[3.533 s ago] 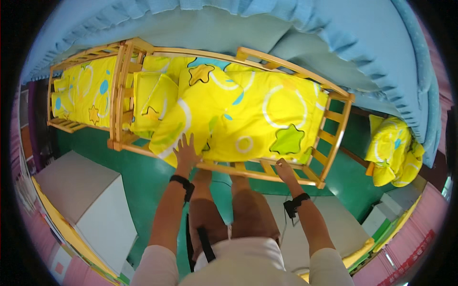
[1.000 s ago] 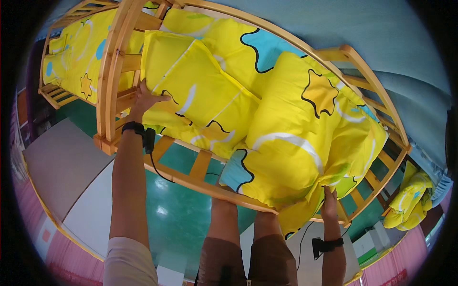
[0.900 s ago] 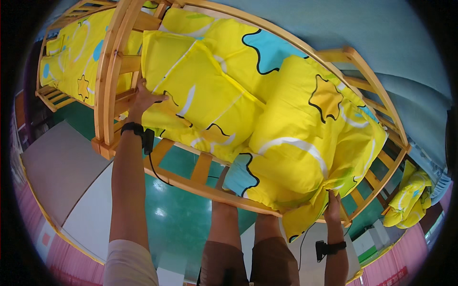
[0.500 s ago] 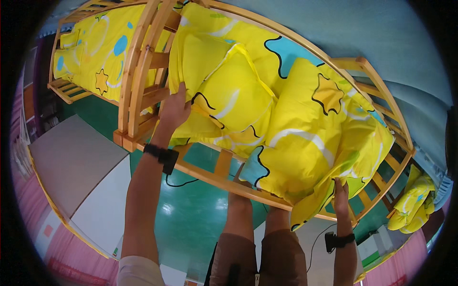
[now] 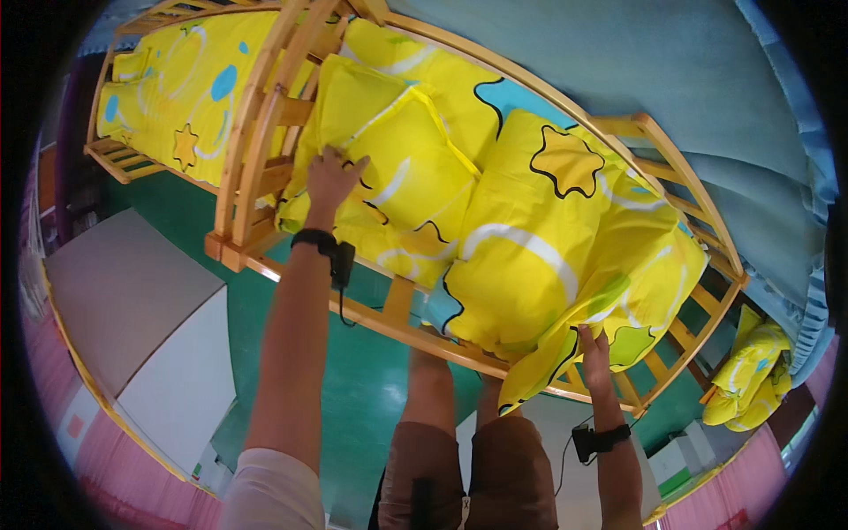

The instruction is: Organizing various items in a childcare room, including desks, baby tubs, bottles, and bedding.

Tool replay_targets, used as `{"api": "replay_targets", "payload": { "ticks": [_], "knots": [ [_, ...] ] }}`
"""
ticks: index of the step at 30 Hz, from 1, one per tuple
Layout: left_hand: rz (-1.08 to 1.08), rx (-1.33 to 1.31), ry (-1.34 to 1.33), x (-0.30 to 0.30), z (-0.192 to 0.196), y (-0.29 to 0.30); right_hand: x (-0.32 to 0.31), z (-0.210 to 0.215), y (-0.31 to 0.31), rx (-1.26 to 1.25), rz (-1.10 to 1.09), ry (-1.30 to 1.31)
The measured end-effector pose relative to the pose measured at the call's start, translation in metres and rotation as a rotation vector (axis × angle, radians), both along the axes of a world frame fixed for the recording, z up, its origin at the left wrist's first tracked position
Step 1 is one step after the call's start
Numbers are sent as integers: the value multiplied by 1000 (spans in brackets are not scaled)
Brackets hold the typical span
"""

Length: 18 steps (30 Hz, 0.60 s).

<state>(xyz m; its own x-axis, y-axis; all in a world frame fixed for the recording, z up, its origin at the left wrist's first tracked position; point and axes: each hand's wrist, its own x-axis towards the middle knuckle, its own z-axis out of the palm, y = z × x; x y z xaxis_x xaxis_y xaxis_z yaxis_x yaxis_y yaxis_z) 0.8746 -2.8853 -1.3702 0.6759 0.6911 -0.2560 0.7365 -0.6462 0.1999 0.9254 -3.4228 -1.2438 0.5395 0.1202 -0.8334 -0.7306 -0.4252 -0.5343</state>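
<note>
A small wooden slatted bed (image 5: 424, 340) stands before me, covered with yellow patterned bedding. My left hand (image 5: 330, 184) rests on a yellow pillow (image 5: 411, 146) at the bed's left end, its thumb spread away from the bent fingers. To the right lies a folded yellow quilt (image 5: 521, 238) with white rings and an orange star. My right hand (image 5: 595, 355) is closed on the quilt's loose edge at the near side. One corner of the quilt hangs over the front rail. The quilt hides part of my right fingers.
Another wooden bed with yellow bedding (image 5: 172, 97) adjoins at the left. Blue fabric (image 5: 671, 71) spreads behind the bed. Grey-and-white panels (image 5: 132, 300) stand at the lower left on the green floor (image 5: 353, 389). More yellow bedding (image 5: 751, 371) lies at the far right.
My left hand has let go of the pillow's edge and moved onto its surface; the pillow lies flatter. The right hand stays at the quilt's edge. The whole view has shifted slightly.
</note>
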Motion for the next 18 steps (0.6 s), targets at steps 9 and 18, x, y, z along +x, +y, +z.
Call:
{"api": "replay_targets", "payload": {
  "ticks": [9,18],
  "knots": [
    [-354,148,334,15,22,-17,-11,-17,-9,-26,-18,-58],
    [-322,240,-182,-32,225,11,5,-3,-1,-56,20,11]
  ]
}}
